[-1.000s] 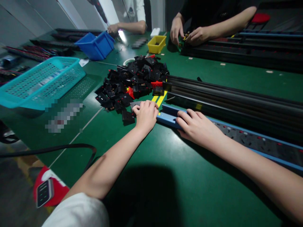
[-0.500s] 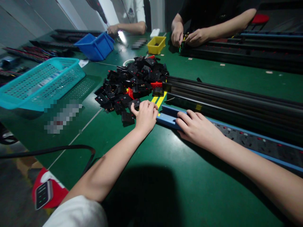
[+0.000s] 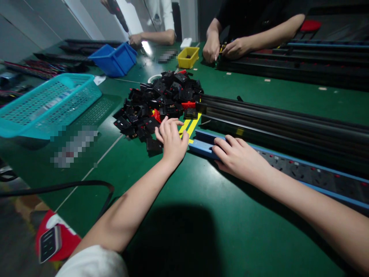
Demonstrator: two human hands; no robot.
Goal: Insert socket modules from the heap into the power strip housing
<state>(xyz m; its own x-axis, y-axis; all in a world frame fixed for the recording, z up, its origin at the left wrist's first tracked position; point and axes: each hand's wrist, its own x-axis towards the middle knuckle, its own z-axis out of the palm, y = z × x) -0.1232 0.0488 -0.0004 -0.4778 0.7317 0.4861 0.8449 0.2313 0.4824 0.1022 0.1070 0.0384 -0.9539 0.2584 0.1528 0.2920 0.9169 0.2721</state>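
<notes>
A heap of small black socket modules [image 3: 161, 100], with a few red pieces among them, lies on the green table [image 3: 207, 215]. My left hand [image 3: 170, 139] rests at the heap's near edge, fingers stretched toward the modules, nothing visibly in it. A single black module [image 3: 153, 145] lies just left of that hand. My right hand [image 3: 240, 158] lies palm down on the left end of a long blue-edged power strip [image 3: 302, 173], fingers spread over it.
Black rails [image 3: 282, 115] run along behind the strip. A teal basket [image 3: 47, 104], a blue bin [image 3: 113, 58] and a yellow bin [image 3: 188, 57] stand further back. Other people's hands [image 3: 225, 48] work at the far edge. A black cable [image 3: 66, 188] and a red device [image 3: 54, 240] lie near left.
My left hand has opened from a closed grip and reached forward to the heap; the dark piece under it is no longer seen. My right hand has stayed on the strip.
</notes>
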